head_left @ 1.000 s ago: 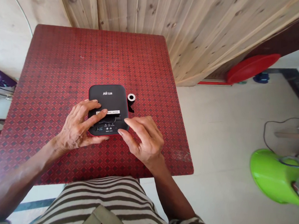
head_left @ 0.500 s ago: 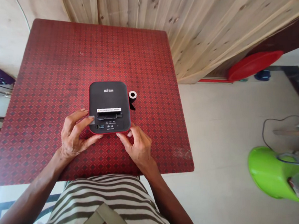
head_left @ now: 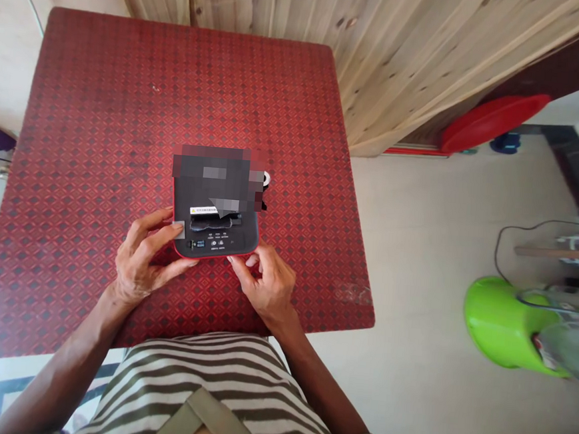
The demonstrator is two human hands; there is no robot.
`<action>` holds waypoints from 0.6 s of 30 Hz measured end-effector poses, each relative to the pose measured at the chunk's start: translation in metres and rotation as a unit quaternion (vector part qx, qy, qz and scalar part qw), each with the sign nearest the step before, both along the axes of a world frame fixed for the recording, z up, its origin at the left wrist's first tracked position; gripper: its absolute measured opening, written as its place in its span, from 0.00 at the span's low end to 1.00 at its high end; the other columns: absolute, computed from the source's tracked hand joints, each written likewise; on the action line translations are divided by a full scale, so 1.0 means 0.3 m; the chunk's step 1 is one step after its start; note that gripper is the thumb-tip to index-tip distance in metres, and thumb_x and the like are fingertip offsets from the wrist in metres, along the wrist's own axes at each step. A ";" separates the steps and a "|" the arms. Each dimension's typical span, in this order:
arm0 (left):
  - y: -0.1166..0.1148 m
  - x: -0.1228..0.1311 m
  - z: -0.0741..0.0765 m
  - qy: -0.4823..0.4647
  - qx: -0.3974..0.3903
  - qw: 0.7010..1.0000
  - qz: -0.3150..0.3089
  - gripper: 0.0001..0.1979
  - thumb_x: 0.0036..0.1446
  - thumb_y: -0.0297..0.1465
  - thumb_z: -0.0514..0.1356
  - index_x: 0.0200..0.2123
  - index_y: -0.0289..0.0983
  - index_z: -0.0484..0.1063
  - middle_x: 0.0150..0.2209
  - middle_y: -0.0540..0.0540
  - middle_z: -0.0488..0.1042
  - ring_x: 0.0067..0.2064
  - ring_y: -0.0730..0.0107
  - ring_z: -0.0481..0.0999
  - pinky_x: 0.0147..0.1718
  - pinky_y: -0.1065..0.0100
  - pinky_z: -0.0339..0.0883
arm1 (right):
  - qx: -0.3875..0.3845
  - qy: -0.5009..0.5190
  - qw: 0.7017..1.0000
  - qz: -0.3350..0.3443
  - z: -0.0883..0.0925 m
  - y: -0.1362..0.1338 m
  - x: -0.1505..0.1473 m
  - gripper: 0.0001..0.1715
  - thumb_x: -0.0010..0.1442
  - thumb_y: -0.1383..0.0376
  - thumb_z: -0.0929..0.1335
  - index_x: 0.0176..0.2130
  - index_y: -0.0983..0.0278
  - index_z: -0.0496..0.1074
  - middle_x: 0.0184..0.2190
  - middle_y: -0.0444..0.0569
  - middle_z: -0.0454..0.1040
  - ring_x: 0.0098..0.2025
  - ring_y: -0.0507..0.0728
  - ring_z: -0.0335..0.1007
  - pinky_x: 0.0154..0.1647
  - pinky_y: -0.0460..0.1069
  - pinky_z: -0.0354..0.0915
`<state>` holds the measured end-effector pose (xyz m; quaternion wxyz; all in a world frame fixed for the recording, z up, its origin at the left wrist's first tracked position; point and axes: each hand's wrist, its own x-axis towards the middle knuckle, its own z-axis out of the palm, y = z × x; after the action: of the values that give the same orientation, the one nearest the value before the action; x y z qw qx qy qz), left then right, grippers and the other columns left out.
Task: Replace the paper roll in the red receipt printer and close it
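A black receipt printer (head_left: 232, 240) with a red lower edge lies before me on the table, its far part blurred by a mosaic patch. A narrow slot with a dark, uneven strip in it crosses the top, below a white warning label (head_left: 200, 211). My left hand (head_left: 141, 255) grips the near left corner, the index finger on a small grey square (head_left: 181, 230) and the thumb along the front edge. My right hand (head_left: 267, 275) holds the near right corner, thumb at the front. Past the printer's right side, a small white-ended roll (head_left: 266, 179) with a black tail is partly hidden.
The red patterned table (head_left: 101, 115) reaches back to a wooden plank wall (head_left: 270, 8). On the floor to the right stand a bright green tub (head_left: 492, 320) and a red round basin (head_left: 492, 124) leaning by the wall. A dark cable (head_left: 500, 250) runs behind the tub.
My view has shifted slightly. The printer sits a little further right against my hands and now covers part of the roll. Both hands keep almost the same grip.
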<state>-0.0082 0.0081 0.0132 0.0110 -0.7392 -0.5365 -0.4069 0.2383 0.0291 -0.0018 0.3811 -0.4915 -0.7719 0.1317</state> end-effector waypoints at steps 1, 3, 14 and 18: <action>0.001 0.000 0.002 -0.005 -0.005 1.000 -0.002 0.31 0.59 0.43 0.72 0.62 0.49 0.67 0.58 0.42 0.76 0.52 0.59 0.82 0.47 0.56 0.83 | 0.002 0.004 1.000 0.001 -0.002 0.001 0.000 0.14 0.71 0.55 0.71 0.51 0.61 0.75 0.24 0.41 0.75 0.24 0.52 0.73 0.33 0.47 0.71; 0.003 0.001 0.004 -0.020 -0.007 1.000 -0.006 0.30 0.58 0.44 0.73 0.61 0.50 0.68 0.58 0.43 0.76 0.51 0.60 0.82 0.46 0.56 0.83 | 0.001 0.015 1.000 0.001 -0.006 0.000 -0.001 0.14 0.71 0.56 0.71 0.51 0.61 0.75 0.24 0.41 0.75 0.24 0.52 0.72 0.32 0.47 0.71; 0.017 -0.008 0.000 -0.076 -0.032 0.996 -0.020 0.29 0.54 0.45 0.75 0.56 0.48 0.72 0.57 0.45 0.76 0.52 0.60 0.80 0.46 0.56 0.81 | -0.022 0.022 0.999 0.008 -0.018 -0.001 0.005 0.15 0.72 0.57 0.69 0.54 0.61 0.74 0.27 0.41 0.76 0.24 0.51 0.71 0.32 0.47 0.71; 0.014 -0.003 -0.011 -0.070 -0.039 0.997 -0.014 0.28 0.55 0.46 0.74 0.55 0.46 0.71 0.57 0.42 0.75 0.53 0.58 0.80 0.50 0.53 0.80 | -0.026 0.034 0.999 0.017 -0.024 -0.001 0.004 0.14 0.71 0.59 0.70 0.53 0.63 0.74 0.27 0.42 0.77 0.25 0.51 0.72 0.32 0.46 0.71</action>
<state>-0.0090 0.0121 0.0098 -0.0614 -0.7164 -0.5408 -0.4365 0.2396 0.0287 -0.0089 0.3917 -0.4836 -0.7630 0.1747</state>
